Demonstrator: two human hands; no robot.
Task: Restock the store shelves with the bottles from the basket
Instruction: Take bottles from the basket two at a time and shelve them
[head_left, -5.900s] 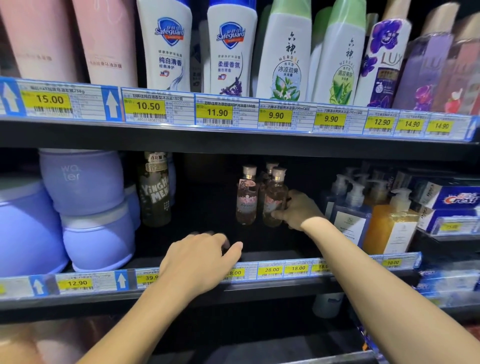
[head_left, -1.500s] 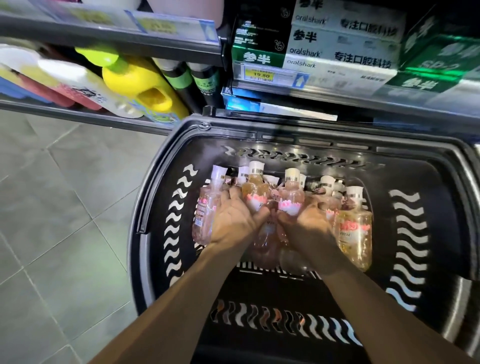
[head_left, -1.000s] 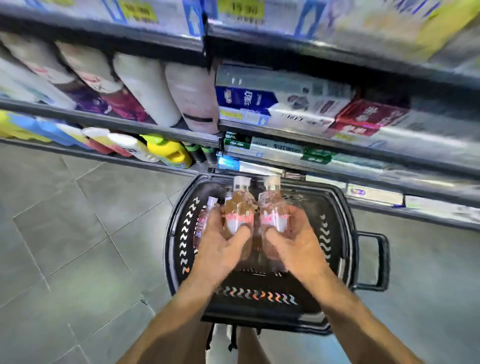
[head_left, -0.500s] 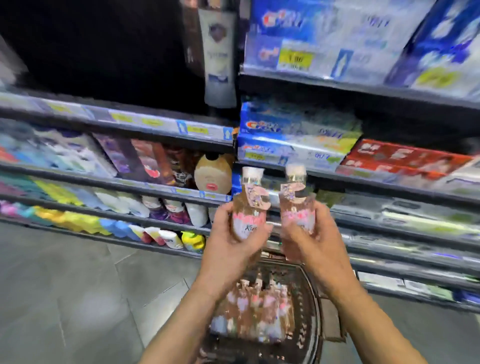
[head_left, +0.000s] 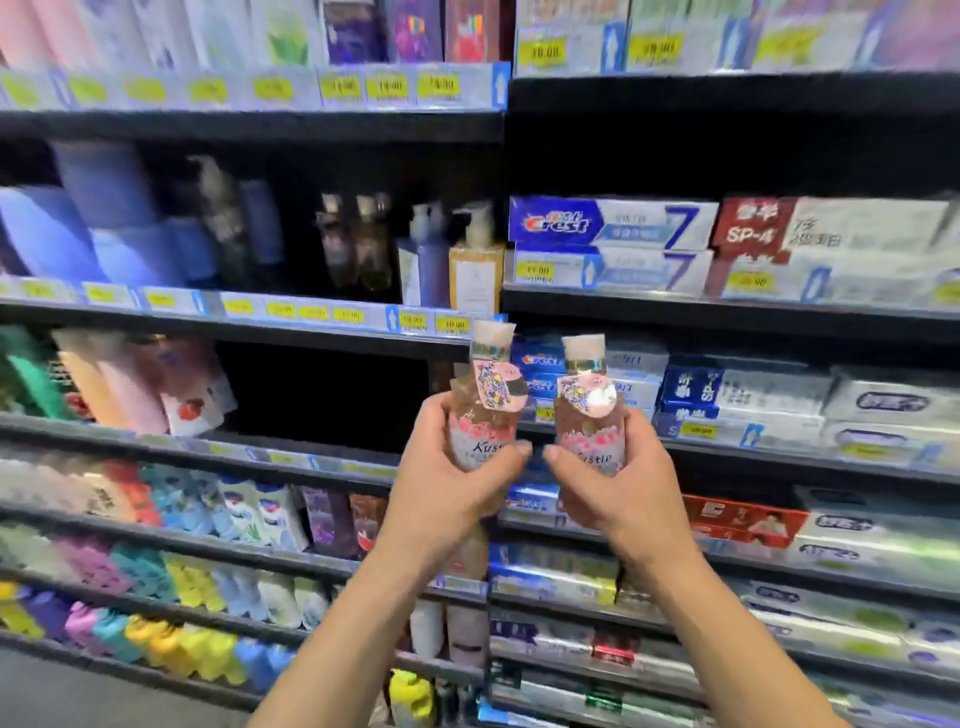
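Note:
My left hand grips a clear pink bottle with a white cap and a flowered label. A matching second bottle is upright in my right hand. Both are held side by side at chest height, in front of the shelves and apart from them. On the shelf above, two similar bottles stand in a dark gap, left of the pump bottles. The basket is out of view.
Price-tag rails run along each shelf edge. Toothpaste boxes fill the right bay. Blue tubs sit at the left of the bottle shelf. Pouches and coloured bottles crowd the lower shelves.
Both hands lifted a bottle each out of the basket and raised them. The view swung up from the basket on the floor to the shelves.

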